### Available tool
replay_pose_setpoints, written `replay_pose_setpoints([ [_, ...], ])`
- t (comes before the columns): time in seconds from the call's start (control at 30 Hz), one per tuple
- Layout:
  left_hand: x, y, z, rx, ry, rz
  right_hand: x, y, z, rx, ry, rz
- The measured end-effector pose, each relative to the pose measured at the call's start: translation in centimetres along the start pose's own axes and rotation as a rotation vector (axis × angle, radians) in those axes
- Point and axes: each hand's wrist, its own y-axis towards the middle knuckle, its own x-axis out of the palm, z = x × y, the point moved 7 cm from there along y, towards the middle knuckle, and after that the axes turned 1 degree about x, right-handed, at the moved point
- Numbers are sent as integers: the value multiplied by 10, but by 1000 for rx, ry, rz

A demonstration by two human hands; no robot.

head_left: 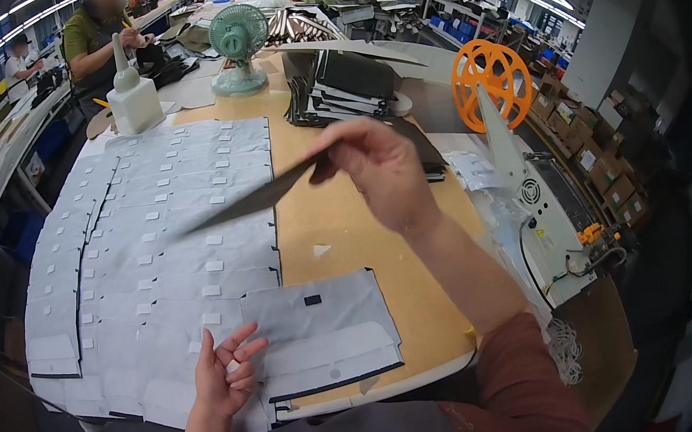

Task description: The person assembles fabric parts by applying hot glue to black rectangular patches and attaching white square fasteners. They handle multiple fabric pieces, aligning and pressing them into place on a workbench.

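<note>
My right hand (373, 159) is raised over the middle of the table, thumb and fingers pinching one end of a thin dark panel (255, 198), which slants down to the left and is partly blurred. Lower down, my left hand (228, 374) is turned palm up with a small white tab (233, 366) held at its curled fingers, while other fingers stretch out. Just right of it lies a light grey fabric panel (316, 317) with dark edging and a small black patch (313, 300). Overlapping light grey panels (115, 275) dotted with small white tabs spread across the left side.
A white squeeze bottle (134, 104) and a green fan (238, 45) stand at the back. Dark panels (353, 74) are stacked beyond my right hand. On the right is a machine (540, 215) with an orange reel (491, 85). Another person (87, 44) works at far left.
</note>
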Motion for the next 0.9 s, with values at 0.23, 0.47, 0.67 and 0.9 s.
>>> replay_pose_setpoints([
  [0.23,28,-35,-31,33,-46,515,21,-99,62,312,508,-25],
  [0.47,-12,-44,-32,115,585,239,-19,-187,112,389,590,313],
  [0.67,-10,-47,-35,129,748,289,-7,-280,127,835,600,584],
  [0.9,-3,-51,-34,183,901,325,-6,-289,97,673,-222,356],
])
